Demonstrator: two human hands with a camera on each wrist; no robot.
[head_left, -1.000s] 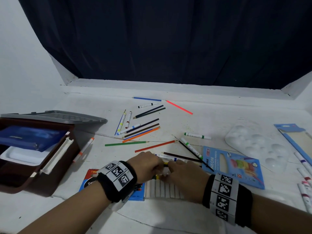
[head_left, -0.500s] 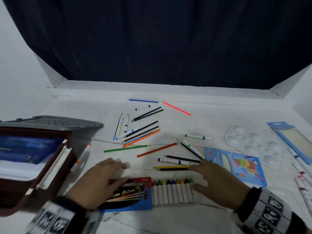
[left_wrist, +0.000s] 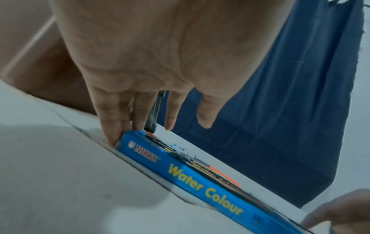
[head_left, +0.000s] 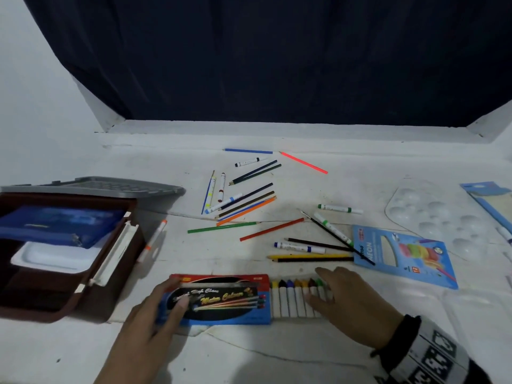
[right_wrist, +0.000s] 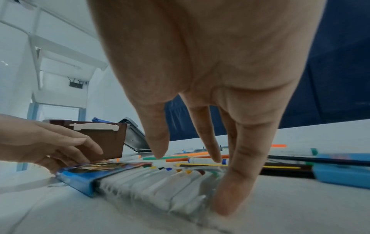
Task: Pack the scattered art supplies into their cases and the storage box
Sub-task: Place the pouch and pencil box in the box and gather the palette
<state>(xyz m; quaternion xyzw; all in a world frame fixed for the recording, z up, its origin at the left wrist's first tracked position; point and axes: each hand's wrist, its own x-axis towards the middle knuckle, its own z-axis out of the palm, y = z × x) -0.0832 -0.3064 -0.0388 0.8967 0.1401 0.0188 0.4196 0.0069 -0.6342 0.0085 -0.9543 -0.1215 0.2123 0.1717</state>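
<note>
1. The paint tray (head_left: 297,299), a row of white tubes with coloured caps, sticks halfway out of the right end of the blue sleeve (head_left: 219,300), which lies flat on the table (head_left: 277,356) at the near edge.
2. The right hand (head_left: 352,306) has straight, spread fingers (right_wrist: 234,186) pressed against the tray's right end; it grips nothing.
3. The left hand (head_left: 155,322) braces the sleeve's left end, fingers loosely extended over its top and corner, thumb alongside; it is not closed round the sleeve.
4. Step in hand, as I judge it: sliding the tray home.
5. Risks: with the sleeve only braced, a hard push may shove the whole pack left towards the box (head_left: 66,245). An off-centre push could cock the tray so it jams at the sleeve mouth. Loose tubes may ride up and catch the cardboard edge.
6. Pencils (head_left: 310,257) and markers (head_left: 299,247) lie just behind the tray; the right hand's spread fingers could sweep them.
7. Farther right lie a neon pack (head_left: 401,256) and a palette (head_left: 443,217).
</note>
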